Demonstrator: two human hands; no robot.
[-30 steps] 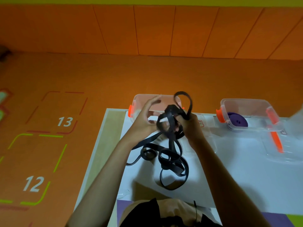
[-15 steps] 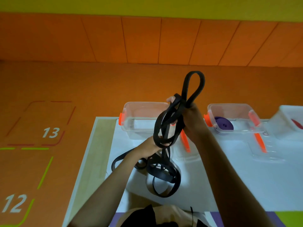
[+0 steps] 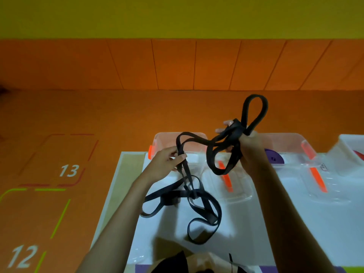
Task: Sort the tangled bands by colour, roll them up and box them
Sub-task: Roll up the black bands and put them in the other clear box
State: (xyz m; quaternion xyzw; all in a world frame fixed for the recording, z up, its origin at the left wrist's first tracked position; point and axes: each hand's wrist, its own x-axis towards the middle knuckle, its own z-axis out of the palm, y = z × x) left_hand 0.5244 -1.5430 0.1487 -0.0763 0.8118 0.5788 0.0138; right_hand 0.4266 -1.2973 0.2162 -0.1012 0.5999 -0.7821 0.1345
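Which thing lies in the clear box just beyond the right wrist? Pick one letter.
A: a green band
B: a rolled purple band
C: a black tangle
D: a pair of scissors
B: a rolled purple band sits inside the clear box with orange latches, while the black bands are outside it, held by the left hand and the right hand.

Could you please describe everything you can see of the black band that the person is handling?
The black band is a long, flat, matte strap, rubbery or woven by its look, tangled into many loops. The right hand grips a bunch of it raised above the table, with one loop standing up over the fist. The left hand pinches a strand lower down. The bottom loops, knotted together, seem to rest on the white table.
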